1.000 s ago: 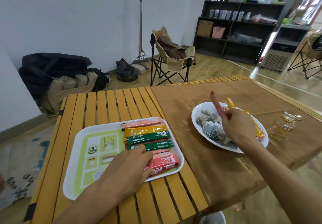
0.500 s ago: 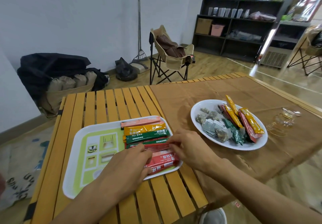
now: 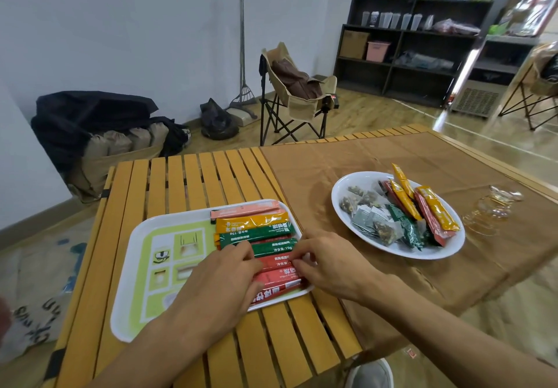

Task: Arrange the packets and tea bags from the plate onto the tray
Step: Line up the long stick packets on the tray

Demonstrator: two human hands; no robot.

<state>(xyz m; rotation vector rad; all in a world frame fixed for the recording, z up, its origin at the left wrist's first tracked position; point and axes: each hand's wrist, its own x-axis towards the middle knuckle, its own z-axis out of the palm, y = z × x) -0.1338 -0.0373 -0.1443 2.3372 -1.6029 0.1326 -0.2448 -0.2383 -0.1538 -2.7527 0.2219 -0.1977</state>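
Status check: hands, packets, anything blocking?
Both hands on the tray: left hand flat on the packet row, right hand pinching a red packet. Plate still holds packets and tea bags. Nothing blocking.

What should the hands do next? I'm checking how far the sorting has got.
Probably let go of the red packet that both hands, left hand and right hand, are settling into the tray row, then send the right hand back to the plate, where packets and tea bags remain.
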